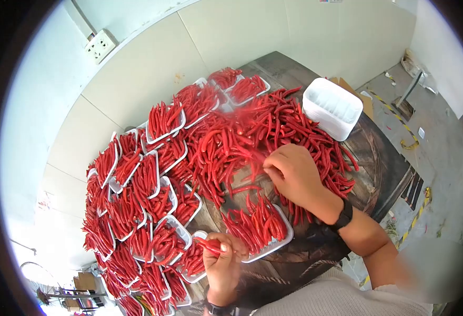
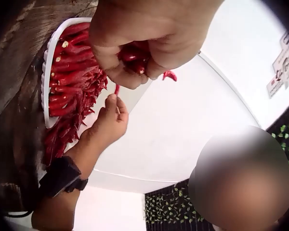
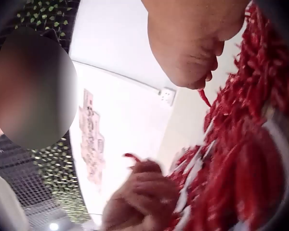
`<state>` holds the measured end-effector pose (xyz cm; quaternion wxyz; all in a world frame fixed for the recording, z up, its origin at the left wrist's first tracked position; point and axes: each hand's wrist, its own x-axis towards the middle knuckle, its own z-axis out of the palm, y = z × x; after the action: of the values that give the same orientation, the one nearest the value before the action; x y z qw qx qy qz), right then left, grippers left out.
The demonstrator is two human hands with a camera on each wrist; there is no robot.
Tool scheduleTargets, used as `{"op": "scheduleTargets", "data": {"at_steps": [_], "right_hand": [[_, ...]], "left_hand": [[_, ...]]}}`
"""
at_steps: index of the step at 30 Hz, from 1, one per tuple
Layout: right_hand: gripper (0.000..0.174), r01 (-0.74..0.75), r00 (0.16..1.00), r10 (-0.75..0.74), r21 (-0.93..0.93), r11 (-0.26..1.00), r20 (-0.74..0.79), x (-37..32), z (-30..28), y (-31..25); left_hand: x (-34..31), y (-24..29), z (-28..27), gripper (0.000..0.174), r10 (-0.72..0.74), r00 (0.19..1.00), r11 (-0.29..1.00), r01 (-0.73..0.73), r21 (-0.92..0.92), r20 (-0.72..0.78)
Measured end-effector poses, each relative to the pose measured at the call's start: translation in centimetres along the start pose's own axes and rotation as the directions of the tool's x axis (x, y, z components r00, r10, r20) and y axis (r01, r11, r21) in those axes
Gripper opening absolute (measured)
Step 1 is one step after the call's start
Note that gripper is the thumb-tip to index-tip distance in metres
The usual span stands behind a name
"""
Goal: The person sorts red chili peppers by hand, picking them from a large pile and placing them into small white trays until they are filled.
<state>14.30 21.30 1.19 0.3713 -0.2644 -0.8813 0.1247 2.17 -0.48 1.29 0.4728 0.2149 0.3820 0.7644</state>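
My left hand (image 1: 223, 271) grips red chili peppers (image 2: 134, 57) in its curled fingers, and a curved tip sticks out past the thumb. It is just left of a white foam tray (image 1: 289, 231) filled with chilies (image 1: 258, 224) laid side by side. Beyond that tray, at the near side of the loose heap, is my right hand (image 1: 297, 176), raised above the table. Between its fingertips it pinches a single chili (image 3: 204, 98), whose thin end hangs below the fingers in the right wrist view.
A large heap of loose chilies (image 1: 273, 126) spreads across the dark wooden table (image 1: 371, 174). Several filled trays (image 1: 167, 126) crowd and overlap on the left. Stacked white trays (image 1: 342, 113) stand at the far right, near the table edge. A wall (image 1: 252, 31) runs behind.
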Motion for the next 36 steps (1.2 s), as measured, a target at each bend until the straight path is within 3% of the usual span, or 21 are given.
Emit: {"op": "scheduleTargets", "data": {"at_steps": [2,3,6,8,10,12,14,15,17,19,22,27,29,30,31,32,33,34,35,36], "right_hand": [[0.014,0.104,0.974,-0.05,0.242,0.965,-0.219,0.0,-0.7,-2.3],[0.017,0.067,0.981,0.007,0.371,0.926,-0.195,-0.5,-0.9,-4.0],[0.019,0.158,0.986,-0.157,0.614,0.773,-0.055,-2.2,-0.1,-7.2],[0.021,0.252,0.955,-0.29,0.668,0.701,-0.056,-2.8,0.7,-8.4],[0.02,0.278,0.948,-0.309,0.659,0.699,-0.072,-3.2,0.9,-8.7],[0.02,0.303,0.941,-0.329,0.648,0.698,-0.086,-2.9,0.7,-8.5],[0.018,0.28,0.946,-0.323,0.585,0.761,-0.033,-1.8,-0.3,-7.0],[0.015,0.266,0.959,-0.278,0.49,0.83,-0.05,-1.0,-0.5,-6.0],[0.021,0.1,0.995,-0.095,0.137,0.986,-0.043,0.4,-0.9,-3.7],[0.022,-0.081,0.996,0.075,-0.135,0.988,-0.048,0.9,-0.2,-1.6],[0.019,-0.018,1.0,0.022,-0.284,0.959,0.011,0.8,1.0,1.0],[0.01,-0.069,0.997,0.062,-0.262,0.963,-0.036,0.9,-0.4,1.0],[0.01,-0.039,0.942,-0.015,-0.152,0.988,-0.335,0.9,-1.3,0.9],[0.01,-0.029,0.949,-0.02,-0.152,0.988,-0.315,0.9,-1.7,0.6],[0.014,-0.006,0.946,0.013,0.022,1.0,-0.324,0.9,-2.1,0.0],[0.02,0.014,0.944,0.052,0.197,0.98,-0.327,0.9,-2.5,-0.7],[0.017,0.049,0.965,0.039,0.326,0.944,-0.259,0.8,-3.0,-1.6],[0.017,0.041,0.971,0.041,0.335,0.941,-0.234,0.5,-3.3,-2.4],[0.015,0.078,0.997,-0.074,0.513,0.855,-0.029,0.2,-3.4,-3.1],[0.013,0.07,0.965,-0.221,0.674,0.735,0.141,-0.1,-3.2,-3.7]], "left_hand": [[-0.2,0.2,-0.2,0.02,-0.013,0.999,1.0,0.013,0.017,-0.032],[0.0,0.3,-0.6,0.025,-0.067,0.997,0.998,0.067,-0.022,-0.029],[0.1,0.4,-1.3,0.035,-0.121,0.992,0.99,0.117,-0.079,-0.041],[0.0,0.7,-1.0,0.039,-0.124,0.991,0.988,0.118,-0.097,-0.055],[-0.2,1.0,0.1,0.039,-0.061,0.984,0.998,0.065,0.019,-0.168],[-0.2,0.8,-0.9,0.033,-0.055,0.986,0.998,0.057,0.004,-0.157],[0.2,0.6,-1.4,0.018,-0.029,0.995,0.994,0.018,-0.107,-0.1],[0.4,0.4,-1.5,0.021,-0.017,0.995,0.993,0.005,-0.118,-0.098],[0.2,0.9,0.3,0.023,-0.03,0.986,0.999,0.023,-0.049,-0.161],[0.2,1.0,0.9,0.024,-0.034,0.976,0.999,0.039,0.02,-0.215],[-0.1,0.8,0.7,0.025,-0.088,0.991,0.996,0.09,0.023,-0.099],[0.0,0.8,-0.4,0.026,-0.053,0.997,0.998,0.051,0.042,0.05],[0.0,0.9,-0.5,0.027,-0.04,0.999,0.998,0.04,0.038,0.018],[0.1,1.0,-0.2,0.027,-0.025,1.0,0.999,0.025,0.043,-0.002],[0.2,0.9,0.0,0.025,0.006,1.0,0.999,-0.006,0.054,0.002],[0.2,0.4,-0.4,0.026,0.051,0.995,0.999,-0.05,0.018,-0.084],[0.1,0.5,0.3,0.026,0.079,0.981,0.993,-0.062,0.101,-0.178],[0.1,0.6,1.0,0.027,0.111,0.957,0.98,-0.062,0.187,-0.267],[0.0,0.4,0.6,0.033,0.123,0.959,0.974,-0.068,0.214,-0.257],[-0.2,0.5,0.2,0.033,0.12,0.955,0.975,-0.061,0.214,-0.271]]}}
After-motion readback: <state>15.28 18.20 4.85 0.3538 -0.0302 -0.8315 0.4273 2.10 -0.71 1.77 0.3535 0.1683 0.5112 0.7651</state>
